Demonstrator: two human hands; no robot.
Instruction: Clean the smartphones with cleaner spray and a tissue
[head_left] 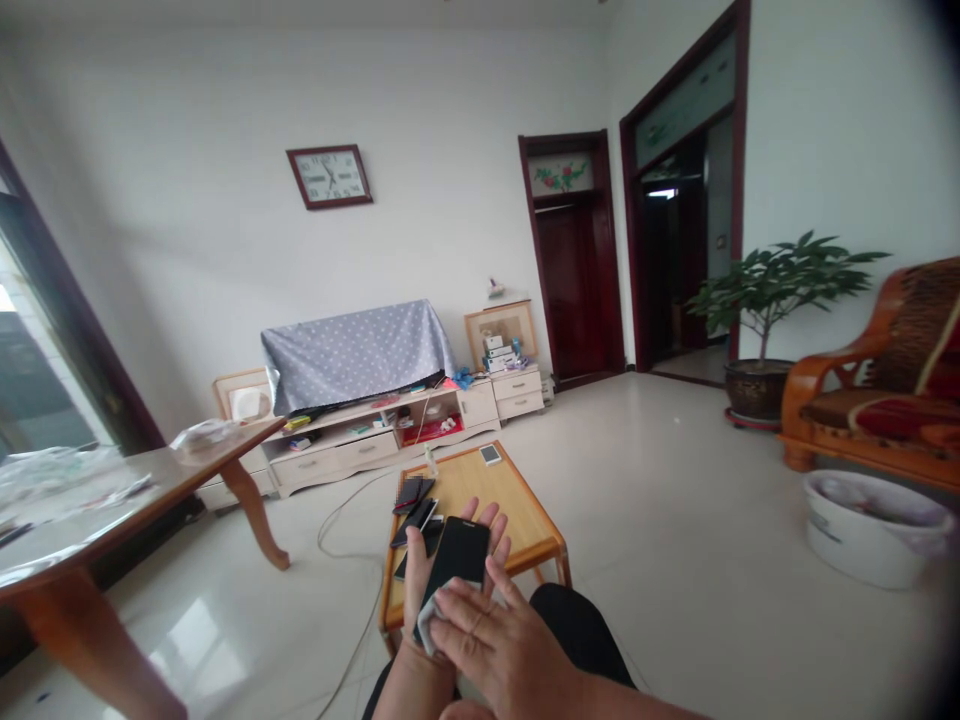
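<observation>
A black smartphone (459, 550) lies face up across the palm of my left hand (415, 590), whose fingers curl behind it and show past its far edge. My right hand (495, 635) presses a pale grey cloth (429, 628) onto the near end of the screen. Part of the cloth is hidden under the fingers. Both hands are above the near end of a small wooden table (517, 490). On its left side rest several dark phones (416, 522), partly overlapping. A white phone (490, 455) lies near the far edge, and a small clear bottle (430, 461) stands to its left.
A larger table (172, 490) stands at left with plastic on top. A cable (352, 560) runs over the floor. Behind is a low TV cabinet (360, 450) under a dotted cloth (360, 350). To the right are a white bucket (862, 530), a potted plant (761, 385) and a wooden armchair (817, 380).
</observation>
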